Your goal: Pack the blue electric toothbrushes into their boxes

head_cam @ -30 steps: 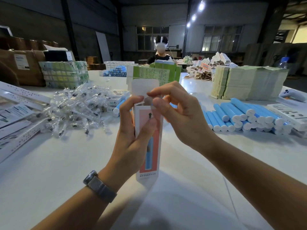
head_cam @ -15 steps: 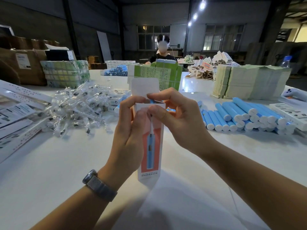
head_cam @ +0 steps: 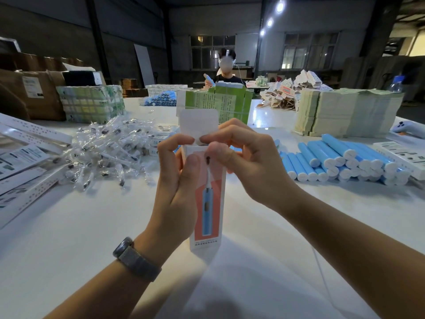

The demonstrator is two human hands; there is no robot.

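Note:
A tall white toothbrush box (head_cam: 209,215) with a red panel and a printed blue toothbrush stands upright on the white table (head_cam: 69,226). Its top flap (head_cam: 199,123) sticks up, open. My left hand (head_cam: 177,187) grips the box's upper left side, thumb on the front. My right hand (head_cam: 248,162) pinches the box's top edge beside the flap. What is inside the box is hidden. A pile of blue toothbrush handles (head_cam: 345,160) lies to the right.
A heap of bagged brush heads (head_cam: 103,150) lies to the left, with flat white cartons (head_cam: 25,166) beyond it. Green boxes (head_cam: 218,104) and stacked flat packaging (head_cam: 345,113) stand behind. A person (head_cam: 226,70) works at the far side.
The box has risen slightly and both hands have closed in on its top edge. My right fingers have come down from the flap to the opening.

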